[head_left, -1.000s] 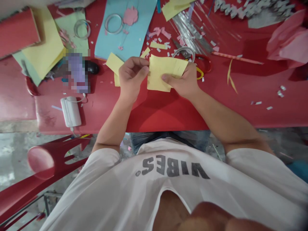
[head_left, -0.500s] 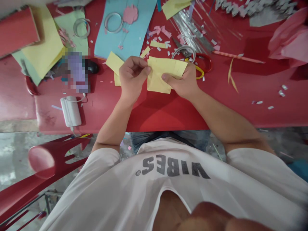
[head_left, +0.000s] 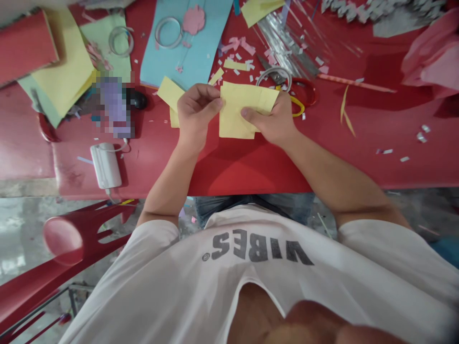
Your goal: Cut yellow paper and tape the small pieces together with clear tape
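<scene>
A piece of yellow paper (head_left: 236, 114) is held up over the table's near side, its lower right edge uneven. My right hand (head_left: 274, 119) grips its right part, thumb flat on the face and the other fingers behind it. At the left edge, my left hand (head_left: 196, 114) is closed in a pinch, thumb and fingertip against the paper. Partly hidden behind the left hand lies another yellow piece (head_left: 169, 91). Just beyond the right hand are scissors with red and yellow handles (head_left: 304, 93) and a tape roll (head_left: 258, 80).
Blue sheets (head_left: 186, 59) carry another tape roll (head_left: 157, 33) and a pink paper flower (head_left: 194, 19). Paper scraps (head_left: 235, 66) and clear strips (head_left: 281, 40) litter the red table (head_left: 358, 153). A white power bank (head_left: 106, 166) lies left, above a red chair (head_left: 62, 239).
The paper's face looks slightly flatter, and its top left corner sits a little higher. Both hands keep nearly the same place and hold.
</scene>
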The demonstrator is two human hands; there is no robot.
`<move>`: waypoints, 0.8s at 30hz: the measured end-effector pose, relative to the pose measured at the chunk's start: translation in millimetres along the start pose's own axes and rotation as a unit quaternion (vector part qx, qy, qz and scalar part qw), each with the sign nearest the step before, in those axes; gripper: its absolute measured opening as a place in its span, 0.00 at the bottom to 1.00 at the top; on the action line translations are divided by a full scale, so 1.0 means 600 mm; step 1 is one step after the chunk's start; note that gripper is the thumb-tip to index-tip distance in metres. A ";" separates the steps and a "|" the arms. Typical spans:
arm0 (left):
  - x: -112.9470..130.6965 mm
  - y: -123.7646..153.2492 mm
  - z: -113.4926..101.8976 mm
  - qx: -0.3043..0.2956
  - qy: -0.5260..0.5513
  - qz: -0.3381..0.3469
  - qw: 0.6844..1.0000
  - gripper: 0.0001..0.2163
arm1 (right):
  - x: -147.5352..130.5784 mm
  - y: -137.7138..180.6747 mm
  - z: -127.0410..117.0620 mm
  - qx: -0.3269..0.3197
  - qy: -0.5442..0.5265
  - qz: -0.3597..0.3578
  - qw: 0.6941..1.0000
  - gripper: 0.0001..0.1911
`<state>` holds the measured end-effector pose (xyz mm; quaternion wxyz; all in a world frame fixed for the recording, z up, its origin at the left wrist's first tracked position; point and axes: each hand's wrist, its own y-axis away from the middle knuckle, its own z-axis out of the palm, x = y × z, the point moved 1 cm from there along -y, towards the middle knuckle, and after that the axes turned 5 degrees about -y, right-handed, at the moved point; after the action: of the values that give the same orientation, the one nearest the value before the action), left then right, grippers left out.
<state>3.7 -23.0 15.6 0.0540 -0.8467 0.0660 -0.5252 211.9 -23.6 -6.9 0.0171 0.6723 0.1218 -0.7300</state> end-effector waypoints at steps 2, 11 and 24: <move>-0.001 -0.001 0.000 0.005 0.018 0.017 1.000 0.21 | -0.002 0.001 0.000 -0.004 -0.006 -0.006 1.000 0.31; 0.014 0.004 0.004 0.056 0.043 0.013 0.997 0.21 | 0.002 -0.001 -0.001 -0.010 0.019 -0.023 1.000 0.27; -0.046 -0.025 0.002 0.067 0.008 0.051 0.996 0.28 | 0.010 -0.021 -0.017 0.048 0.052 -0.022 0.997 0.30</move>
<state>-6.3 -3.6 -6.8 0.1370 -0.8324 0.0746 -0.5318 219.2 -8.5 -11.7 -0.0376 0.7066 0.1023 -0.6991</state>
